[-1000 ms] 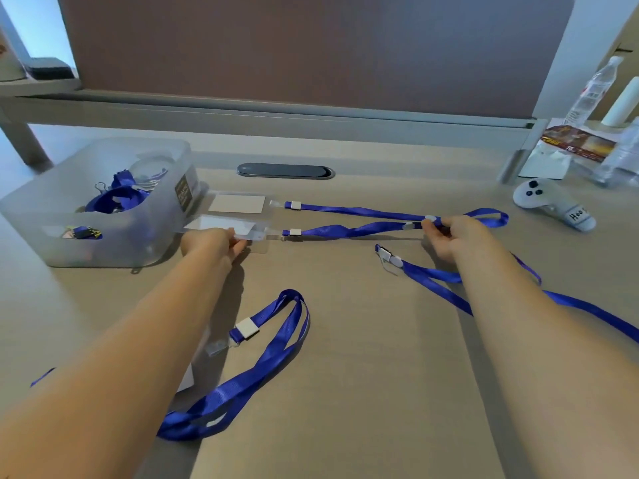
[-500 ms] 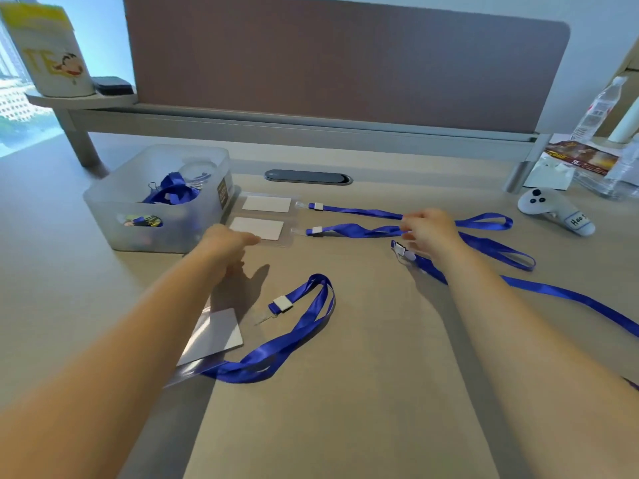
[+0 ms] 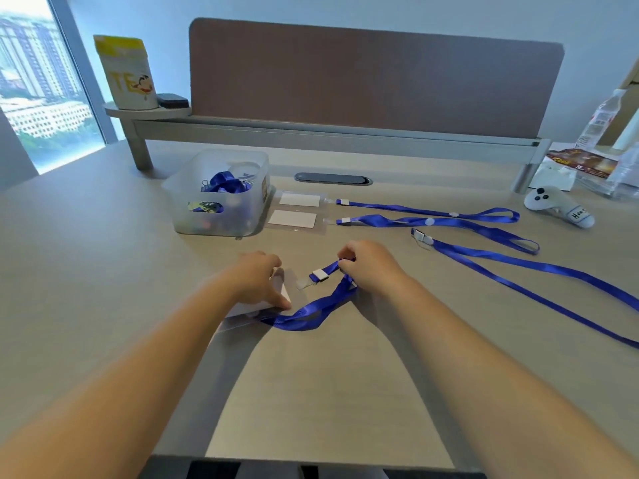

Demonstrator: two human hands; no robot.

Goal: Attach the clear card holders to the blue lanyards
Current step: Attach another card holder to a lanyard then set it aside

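Note:
My left hand [image 3: 257, 283] presses on a clear card holder [image 3: 249, 311] with a white card that lies on the desk near me. My right hand [image 3: 368, 267] pinches the strap of a blue lanyard [image 3: 307, 314] just behind its white clip [image 3: 320, 274], which points at the holder. Farther back, two card holders [image 3: 299, 199] [image 3: 292, 219] lie side by side, each joined to a blue lanyard [image 3: 415, 211] [image 3: 460, 224] stretched to the right. A further loose lanyard [image 3: 539, 267] trails off to the right.
A translucent bin [image 3: 221, 193] with more lanyards and clips stands at the back left. A white controller [image 3: 560, 205] lies at the right, with bottles and packaging [image 3: 601, 157] behind it. A desk divider [image 3: 373, 81] and shelf rail close off the back.
Both hands pulled back from the far lanyards toward me. My left hand came down on the near card holder and my right hand took hold of the near lanyard.

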